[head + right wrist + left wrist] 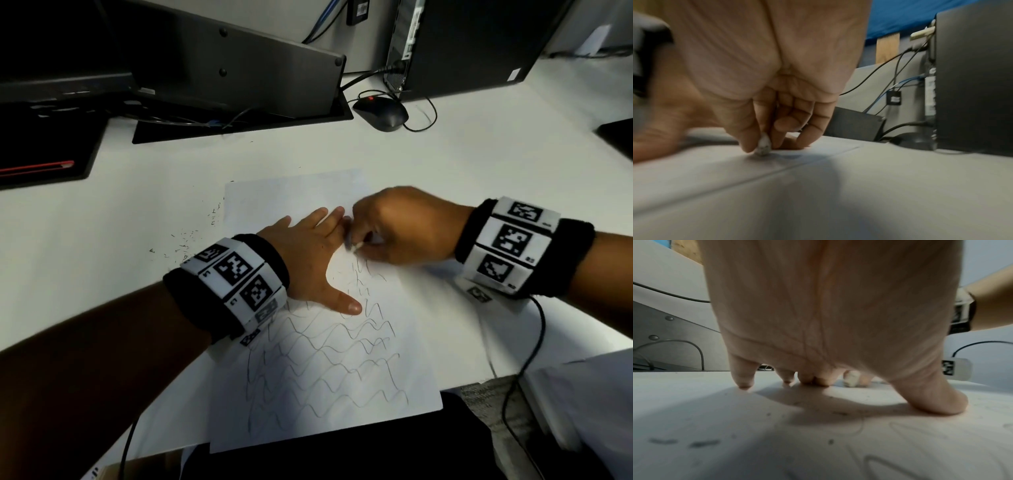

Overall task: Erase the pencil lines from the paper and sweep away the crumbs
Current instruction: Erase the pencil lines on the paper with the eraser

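A white sheet of paper point(308, 394) lies on the desk, its near half covered with wavy pencil lines point(329, 363); its far half looks blank. My left hand point(311, 253) presses flat on the paper, fingers straight and thumb spread. My right hand point(394, 229) pinches a small white eraser point(356, 247) with its tip on the paper, just right of my left fingers. The eraser point(763, 146) shows grey smudges in the right wrist view, and it appears past my left fingers point(851, 378). Dark crumbs point(191, 236) lie on the desk left of the paper.
A black mouse point(382, 113) with its cable sits beyond the paper. A monitor base point(239, 78) stands at the back left and a black computer tower point(472, 44) at the back right. A dark pad with a red strip point(44, 168) lies far left.
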A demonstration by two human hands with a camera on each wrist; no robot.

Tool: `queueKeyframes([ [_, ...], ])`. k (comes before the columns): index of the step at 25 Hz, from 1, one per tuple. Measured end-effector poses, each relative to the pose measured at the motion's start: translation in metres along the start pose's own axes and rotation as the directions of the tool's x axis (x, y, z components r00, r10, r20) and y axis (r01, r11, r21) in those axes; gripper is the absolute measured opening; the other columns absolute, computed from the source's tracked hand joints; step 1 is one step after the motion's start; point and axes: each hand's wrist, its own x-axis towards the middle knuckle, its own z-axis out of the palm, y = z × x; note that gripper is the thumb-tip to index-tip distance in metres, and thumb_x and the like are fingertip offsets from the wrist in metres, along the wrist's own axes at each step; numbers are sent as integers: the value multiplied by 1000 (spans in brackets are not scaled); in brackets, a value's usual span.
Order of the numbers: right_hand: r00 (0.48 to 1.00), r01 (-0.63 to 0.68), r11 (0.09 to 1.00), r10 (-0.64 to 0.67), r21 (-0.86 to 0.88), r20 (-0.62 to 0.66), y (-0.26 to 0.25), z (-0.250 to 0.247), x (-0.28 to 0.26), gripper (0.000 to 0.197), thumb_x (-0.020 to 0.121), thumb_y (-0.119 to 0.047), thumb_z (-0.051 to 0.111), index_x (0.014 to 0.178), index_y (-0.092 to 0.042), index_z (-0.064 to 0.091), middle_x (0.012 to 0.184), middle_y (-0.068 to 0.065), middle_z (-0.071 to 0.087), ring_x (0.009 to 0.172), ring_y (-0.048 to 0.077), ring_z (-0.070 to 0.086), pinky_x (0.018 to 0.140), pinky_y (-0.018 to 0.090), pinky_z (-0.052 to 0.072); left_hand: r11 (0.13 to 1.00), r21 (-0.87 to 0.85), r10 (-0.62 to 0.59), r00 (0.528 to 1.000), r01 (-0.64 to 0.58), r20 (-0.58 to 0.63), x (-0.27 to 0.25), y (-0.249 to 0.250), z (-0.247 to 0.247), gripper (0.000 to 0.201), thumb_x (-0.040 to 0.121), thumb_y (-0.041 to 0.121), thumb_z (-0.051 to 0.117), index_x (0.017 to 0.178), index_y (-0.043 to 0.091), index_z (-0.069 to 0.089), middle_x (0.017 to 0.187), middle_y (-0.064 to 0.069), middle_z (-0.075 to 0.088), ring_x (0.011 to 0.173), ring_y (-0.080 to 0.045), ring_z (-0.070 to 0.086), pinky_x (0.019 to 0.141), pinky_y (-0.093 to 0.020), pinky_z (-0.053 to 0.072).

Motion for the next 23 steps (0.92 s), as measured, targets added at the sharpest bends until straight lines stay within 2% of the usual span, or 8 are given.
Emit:
queueKeyframes([
  [3, 984, 88, 992, -101, 91, 146, -17, 5, -8, 14, 85, -28, 64, 96, -30, 74, 96, -14, 68, 80, 4, 57, 72, 21, 42, 1000, -26, 12, 1000, -12, 7, 1, -2, 1, 126, 64, 91, 49, 158, 30, -8, 163, 6, -25, 150, -13, -20, 121, -50, 1],
  [7, 1000, -30, 1000, 30, -1, -10, -3, -4, -2, 19, 84, -25, 63, 99, -29, 74, 97, -11, 67, 86, 12, 62, 71, 22, 37, 1000, -14, 5, 1000, -5, -3, 0, 0, 1, 129, 65, 91, 49, 157, 28, -13, 163, 7, -24, 150, -13, -19, 122, -50, 1],
  [11, 986, 67, 998, -69, 20, 153, -20, 3, -7, 18, 85, -29, 62, 98, -30, 72, 98, -13, 67, 85, 9, 60, 74, 25, 45, 999, -29, 15, 1000, -15, 9, 1, -3, 1, 125, 65, 91, 50, 158, 31, -8, 162, 7, -25, 150, -12, -20, 121, -50, 0],
  [13, 998, -15, 1000, 14, 17, 60, -12, -4, -4, 19, 84, -28, 61, 99, -30, 73, 98, -11, 68, 88, 13, 62, 73, 25, 42, 1000, -26, 8, 1000, -8, 3, 1, -3, 1, 129, 64, 92, 49, 157, 29, -13, 163, 7, -24, 150, -13, -19, 121, -50, 0],
  [15, 1000, 4, 999, -4, -50, 10, -10, -3, -4, 19, 84, -26, 60, 99, -28, 72, 99, -9, 67, 90, 17, 63, 70, 23, 39, 1000, -23, 2, 1000, -2, 0, 0, -2, 1, 130, 64, 92, 49, 156, 28, -16, 163, 7, -24, 150, -13, -19, 122, -51, 0],
  [18, 982, 121, 992, -114, -37, 150, -27, 6, -13, 18, 85, -30, 59, 99, -30, 71, 97, -10, 67, 88, 13, 62, 70, 23, 41, 1000, -6, 3, 1000, -3, 1, -1, -1, 1, 129, 67, 89, 50, 157, 25, -16, 163, 6, -24, 150, -13, -19, 122, -49, 1],
  [21, 998, 4, 999, -2, -33, 60, -16, -5, -6, 21, 86, -30, 60, 104, -33, 71, 102, -12, 65, 94, 13, 61, 72, 22, 36, 1000, -11, 1, 1000, -1, -2, -1, -2, 0, 130, 64, 91, 49, 157, 25, -15, 163, 6, -24, 150, -12, -18, 121, -49, 1],
  [23, 999, 24, 998, -22, -58, 36, -13, -3, -8, 21, 85, -28, 60, 102, -31, 71, 101, -12, 65, 93, 14, 62, 72, 23, 39, 1000, -13, -1, 1000, 1, 1, -1, -1, 1, 131, 64, 91, 49, 157, 26, -16, 163, 7, -24, 150, -12, -19, 121, -49, 1],
])
